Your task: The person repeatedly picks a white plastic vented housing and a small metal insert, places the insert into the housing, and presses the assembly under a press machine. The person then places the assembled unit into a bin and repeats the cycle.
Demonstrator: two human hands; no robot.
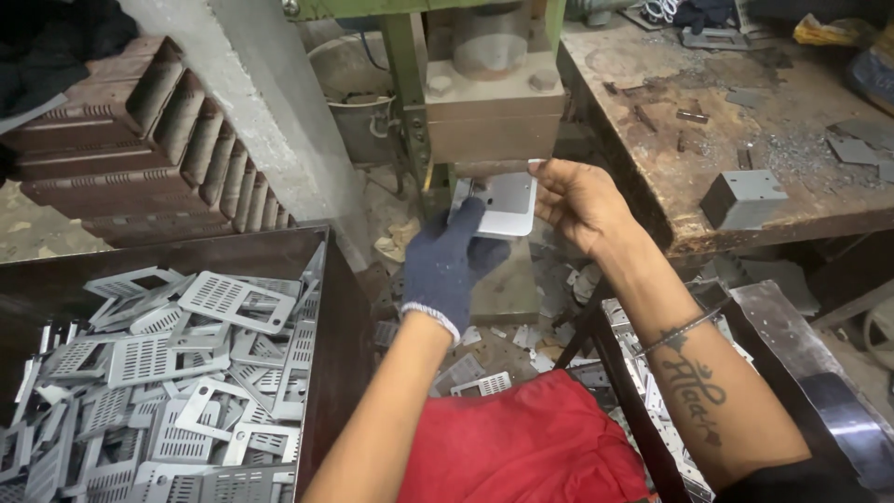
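- Head view: our gloved left hand [453, 264] and bare right hand [579, 200] both pinch the flat metal plate [503, 202] under the press die [492, 110].
- We judge this the seating step; next calls for squaring the plate and clearing fingers.

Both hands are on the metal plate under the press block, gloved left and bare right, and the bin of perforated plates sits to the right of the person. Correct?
Not quite. The head view shows the bin of perforated plates on the person's left. The rest holds: gloved left hand and bare right hand hold the metal plate under the press block.
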